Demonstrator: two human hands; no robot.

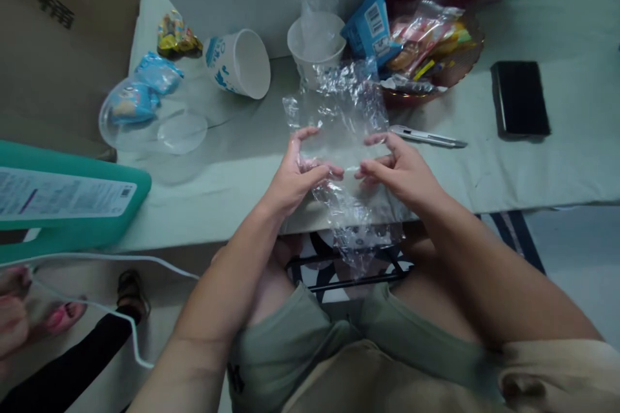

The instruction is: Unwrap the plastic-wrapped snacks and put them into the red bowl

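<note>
Left hand (298, 171) and right hand (400, 171) each pinch the crinkled clear plastic bag (339, 122) between thumb and fingers, other fingers loosely curled, bag held over the table edge. Risk: thin film could tear or slip if the two hands pull unevenly. Beyond the right hand, brown glass bowl (462, 71) holds snack packets. Beyond the left hand, white paper cup (317, 45) holds clear plastic.

clear crinkled wrapper (339, 110), white-and-blue paper cup (239, 64), black phone (520, 98)
</note>
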